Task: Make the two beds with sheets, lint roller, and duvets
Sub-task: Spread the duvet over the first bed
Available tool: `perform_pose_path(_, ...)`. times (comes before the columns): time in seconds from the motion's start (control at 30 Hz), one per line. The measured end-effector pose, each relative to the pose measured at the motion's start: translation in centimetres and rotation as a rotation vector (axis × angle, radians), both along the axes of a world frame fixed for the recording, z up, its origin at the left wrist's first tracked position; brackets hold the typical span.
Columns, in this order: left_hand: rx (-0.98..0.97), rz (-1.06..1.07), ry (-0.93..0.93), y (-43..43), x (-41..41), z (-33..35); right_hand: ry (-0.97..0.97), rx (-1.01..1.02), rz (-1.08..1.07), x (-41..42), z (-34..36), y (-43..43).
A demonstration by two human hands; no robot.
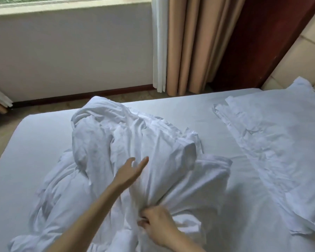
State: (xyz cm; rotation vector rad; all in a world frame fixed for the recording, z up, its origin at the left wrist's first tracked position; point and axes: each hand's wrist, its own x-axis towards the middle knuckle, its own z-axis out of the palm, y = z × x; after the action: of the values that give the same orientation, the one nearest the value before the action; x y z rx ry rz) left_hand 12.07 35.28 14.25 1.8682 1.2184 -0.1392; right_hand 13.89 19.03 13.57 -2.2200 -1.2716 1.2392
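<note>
**On the bed, a bunched duvet gathered at its near edge**

Across the middle of the bed (35, 142), on top of a smooth white sheet, the duvet (135, 139) lies in a twisted heap. It is white and deeply creased, with 1 tall hump towards the window side and looser folds trailing to the near left corner. A flat white pillow (280, 142) lies apart from it at the right, by the padded headboard (298, 57).

The right grip (155, 222) pinches a gathered bunch of the duvet's cloth near the bed's near edge, its fingers curled round the fabric, and folds fan out from that point. The left grip (133, 171) is spread, fingers straight, holding nothing. It sits at the flank of the hump, and blur hides whether it touches the cloth.

This looks like a soft, bulky, fairly light thing that will sag and drag rather than slide cleanly. Pulling from a mid-fold would probably only tighten the tangle. Better holds would be 2 corners or 1 straight hem, which are not plainly visible in the heap and likely need to be found first. A shake from there should let it fall open.
</note>
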Motion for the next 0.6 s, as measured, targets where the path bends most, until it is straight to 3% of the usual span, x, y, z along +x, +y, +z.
perform_pose_path(0.1,0.084,-0.107,0.15,-1.5,1.9,0.2,0.097,-0.239,-0.056,-4.8,1.3,0.8)
perform_pose_path(0.17,0.259,-0.185,0.254,-2.4,0.2,-1.1,0.091,-0.234,-0.029,-6.9,1.0,-0.1)
perform_pose_path(0.23,0.268,-0.152,0.218,-3.0,-3.1,-2.0,0.006,-0.2,0.085,-8.2,0.7,-2.1)
perform_pose_path(0.33,-0.084,0.134,-0.082,-3.7,-9.8,-3.0,0.066,0.009,0.165,-6.1,-0.1,-5.0)
perform_pose_path(0.43,-0.417,0.449,-0.28,-6.5,-17.4,-4.0,0.198,0.233,-0.146,-2.9,1.5,-5.4)
perform_pose_path(0.5,-0.459,0.54,-0.288,-8.5,-20.6,-4.9,-0.048,0.448,-0.35,-0.8,3.0,-4.1)
perform_pose_path(0.53,-0.471,0.55,-0.297,-9.4,-21.6,-5.5,-0.21,0.472,-0.298,0.0,3.8,-3.3)
perform_pose_path(0.6,-0.479,0.463,-0.274,-11.2,-22.4,-5.3,-0.402,0.291,0.003,0.8,4.6,-1.7)
